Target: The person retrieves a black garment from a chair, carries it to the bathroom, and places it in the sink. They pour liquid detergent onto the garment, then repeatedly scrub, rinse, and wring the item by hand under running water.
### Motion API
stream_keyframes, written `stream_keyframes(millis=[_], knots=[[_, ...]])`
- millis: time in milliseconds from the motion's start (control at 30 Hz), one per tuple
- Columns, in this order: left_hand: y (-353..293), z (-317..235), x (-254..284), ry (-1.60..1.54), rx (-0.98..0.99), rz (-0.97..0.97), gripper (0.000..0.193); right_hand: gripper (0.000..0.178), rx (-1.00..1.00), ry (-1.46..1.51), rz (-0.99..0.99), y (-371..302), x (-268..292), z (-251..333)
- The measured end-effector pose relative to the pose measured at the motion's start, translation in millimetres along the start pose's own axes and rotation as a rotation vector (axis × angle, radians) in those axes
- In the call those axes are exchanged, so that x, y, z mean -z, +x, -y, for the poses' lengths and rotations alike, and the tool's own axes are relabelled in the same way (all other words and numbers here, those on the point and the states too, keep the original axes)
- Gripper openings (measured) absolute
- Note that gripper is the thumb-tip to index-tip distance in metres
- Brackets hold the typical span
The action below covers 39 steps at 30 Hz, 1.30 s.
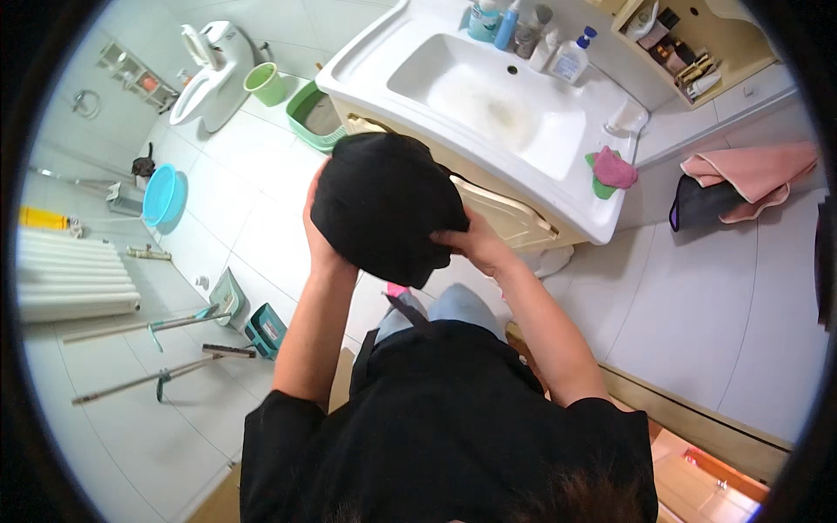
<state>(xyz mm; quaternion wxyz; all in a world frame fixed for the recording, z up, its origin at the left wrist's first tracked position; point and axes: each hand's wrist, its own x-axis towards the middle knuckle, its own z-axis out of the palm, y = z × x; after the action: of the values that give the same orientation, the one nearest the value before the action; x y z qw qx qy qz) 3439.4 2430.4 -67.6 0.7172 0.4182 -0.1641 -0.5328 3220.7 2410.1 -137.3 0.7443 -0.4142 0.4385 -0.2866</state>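
A rounded, dark black fabric piece (384,205), shaped rather like a cap, is held up in front of me at waist height. My left hand (323,240) is closed on its left side, with most fingers hidden behind the fabric. On the right side my right hand (478,244) grips it, thumb pressed on the near face. I cannot make out whether it is a cap or a folded cloth. Beyond it stands the white sink (410,113), whose basin holds a little cloudy brownish water or residue.
Bottles and a pump bottle (570,59) line the sink's back edge. A pink cloth (615,167) lies on its right corner. Towels (745,179) hang at the right. Leftward are a green litter tray (312,122), a green bin (265,84), a toilet (209,83) and a blue basin (164,194).
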Motion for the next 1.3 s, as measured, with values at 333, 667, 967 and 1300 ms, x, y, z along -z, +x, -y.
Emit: stream_keyframes(millis=[333,667,967,1300], knots=[[148.6,-6.7,-37.3,-0.046,-0.09,0.072,0.034,0.073,0.17,0.032,-0.096,63.6,55.3,37.0],[303.0,-19.4,-122.1,0.225,-0.76,0.176,0.038,0.039,-0.003,0.078,-0.113,132.5,127.4,89.1],[394.7,63.4,-47.5,1.854,-0.402,0.191,0.069,0.034,-0.114,-0.015,-0.121,165.2,145.7,83.2],[363.7,25.6,-72.3,2.022,-0.562,0.553,0.101,0.032,-0.099,0.005,-0.309,154.7,142.3,82.1]])
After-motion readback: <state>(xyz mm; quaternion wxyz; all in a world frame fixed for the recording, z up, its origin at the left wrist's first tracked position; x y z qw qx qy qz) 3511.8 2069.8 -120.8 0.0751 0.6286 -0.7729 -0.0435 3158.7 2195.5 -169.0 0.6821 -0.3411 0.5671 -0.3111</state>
